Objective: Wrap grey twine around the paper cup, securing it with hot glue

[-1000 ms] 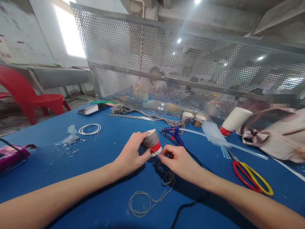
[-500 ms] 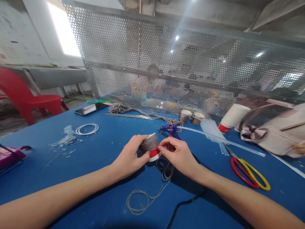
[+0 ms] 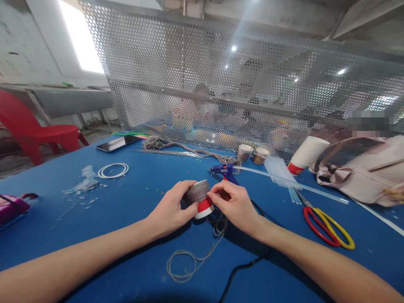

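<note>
Wrapped cup: the white paper cup with a red band, wound in grey cord over its upper part, is held tilted just above the matte blue tabletop, between the two hands; its red band and white end point down.
Left grip: the left hand curves around the cup's left side, fingers behind and thumb in front, holding it firmly.
Right grip: the right hand touches the cup's right side, thumb and fingertips pinched narrow on the cord at the lower edge of the winding.
Change: a second ago the right fingertips were down by the cup's white end with a strand stretched in front; now they are up beside the winding, and less of the cup's white top shows.
Loose cord: thin grey cord lies in loops nearer the person than the cup.
Glue gun: the dark blue glue gun, carrying a long translucent stick, lies just beyond the cup to the right, handle partly hidden by the right hand.
Scissors: the pair with red and yellow handles lies well right of the cup.
White rings: thin white loops lie left of the cup and farther off.
</note>
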### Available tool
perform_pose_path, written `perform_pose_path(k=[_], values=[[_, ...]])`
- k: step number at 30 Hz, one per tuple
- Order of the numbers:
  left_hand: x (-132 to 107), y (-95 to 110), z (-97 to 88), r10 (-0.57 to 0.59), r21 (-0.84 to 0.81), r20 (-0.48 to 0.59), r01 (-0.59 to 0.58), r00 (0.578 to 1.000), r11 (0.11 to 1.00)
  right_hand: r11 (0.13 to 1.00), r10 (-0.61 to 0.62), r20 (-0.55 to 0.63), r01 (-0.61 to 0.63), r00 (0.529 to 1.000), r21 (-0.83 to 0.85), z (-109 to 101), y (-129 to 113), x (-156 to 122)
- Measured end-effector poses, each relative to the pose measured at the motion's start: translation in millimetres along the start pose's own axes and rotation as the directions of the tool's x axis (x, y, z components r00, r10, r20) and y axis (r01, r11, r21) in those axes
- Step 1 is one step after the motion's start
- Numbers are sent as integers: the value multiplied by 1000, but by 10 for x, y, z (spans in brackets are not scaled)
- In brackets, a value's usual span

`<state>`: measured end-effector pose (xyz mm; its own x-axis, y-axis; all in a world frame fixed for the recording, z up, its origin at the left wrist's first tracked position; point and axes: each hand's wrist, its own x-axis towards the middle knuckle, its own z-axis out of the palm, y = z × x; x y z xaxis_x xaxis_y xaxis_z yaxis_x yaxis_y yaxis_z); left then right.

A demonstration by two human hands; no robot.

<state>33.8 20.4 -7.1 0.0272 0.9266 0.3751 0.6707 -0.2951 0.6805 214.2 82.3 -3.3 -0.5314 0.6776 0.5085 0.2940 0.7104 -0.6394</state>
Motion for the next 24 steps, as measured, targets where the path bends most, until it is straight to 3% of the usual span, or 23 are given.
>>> perform_pose_path(k=[11, 24], values=[[2, 46, -12, -57, -26, 16, 57, 998, 998, 997, -73, -6, 73, 997, -14, 18, -9, -20], [-1, 87, -46, -64, -74, 16, 65, 998, 995, 999, -45, 18, 46, 999, -11, 26, -2, -28]])
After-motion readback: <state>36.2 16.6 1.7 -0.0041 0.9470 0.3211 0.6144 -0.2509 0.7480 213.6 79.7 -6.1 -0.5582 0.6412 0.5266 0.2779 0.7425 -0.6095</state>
